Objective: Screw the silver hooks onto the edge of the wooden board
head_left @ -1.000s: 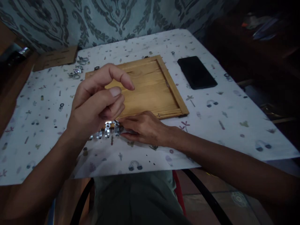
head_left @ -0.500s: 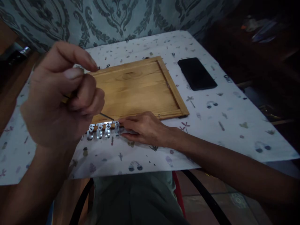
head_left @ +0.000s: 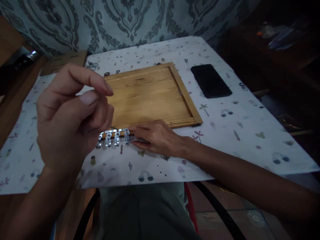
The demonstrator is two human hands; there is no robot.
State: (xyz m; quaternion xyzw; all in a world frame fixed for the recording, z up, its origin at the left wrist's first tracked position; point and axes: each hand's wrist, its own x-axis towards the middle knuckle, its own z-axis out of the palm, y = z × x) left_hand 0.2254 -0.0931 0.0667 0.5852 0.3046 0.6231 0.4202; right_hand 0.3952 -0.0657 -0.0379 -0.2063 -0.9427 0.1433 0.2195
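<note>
My left hand (head_left: 72,120) is raised in front of the camera, its fingers curled round a screwdriver, of which only the thin dark shaft (head_left: 114,128) shows below the knuckles. The handle is hidden by the hand. That shaft points at a hook rail (head_left: 121,134), a narrow wooden strip with several shiny metal hooks along it, its left end partly behind my left hand. At the rail's right end, my right hand (head_left: 155,137) grips it with the fingers closed. Just beyond the rail lies a framed wooden board (head_left: 147,95).
A black phone (head_left: 211,80) lies right of the board on the patterned tablecloth (head_left: 232,143). Small metal pieces (head_left: 92,65) and a flat brown panel (head_left: 63,62) are at the back left. A patterned wall (head_left: 140,20) borders the table's far side.
My left hand has shifted slightly right and down, covering more of the screwdriver shaft and the rail's left end. My right hand keeps its grip on the rail. The camera view has shifted a little.
</note>
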